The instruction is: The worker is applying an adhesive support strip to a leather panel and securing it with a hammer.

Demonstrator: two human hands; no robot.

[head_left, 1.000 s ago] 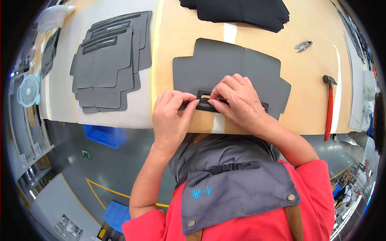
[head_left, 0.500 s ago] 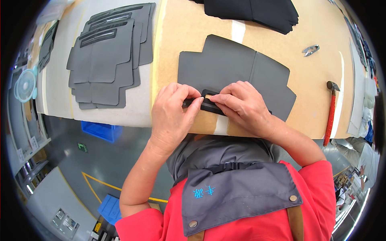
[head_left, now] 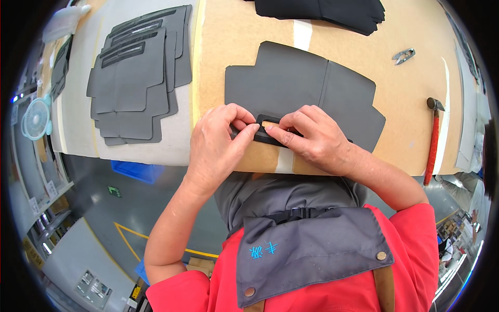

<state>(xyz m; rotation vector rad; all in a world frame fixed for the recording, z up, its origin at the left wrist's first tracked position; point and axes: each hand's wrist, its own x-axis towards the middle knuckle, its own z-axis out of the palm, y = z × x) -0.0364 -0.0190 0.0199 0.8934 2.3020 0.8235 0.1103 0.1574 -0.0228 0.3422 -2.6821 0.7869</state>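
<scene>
Head | left hand (head_left: pixel 214 145), right hand (head_left: pixel 319 139) at grey panel (head_left: pixel 293 78) | apron (head_left: pixel 317 260): blue lettering (head_left: pixel 257 252)

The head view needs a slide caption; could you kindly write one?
Left hand and right hand touching the slotted black strip on a gray panel, hammer at right.

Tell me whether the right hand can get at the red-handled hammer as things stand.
Probably yes: only the flat grey panel and tabletop show between the right hand and the hammer, though that hand is busy at the black trim.
</scene>
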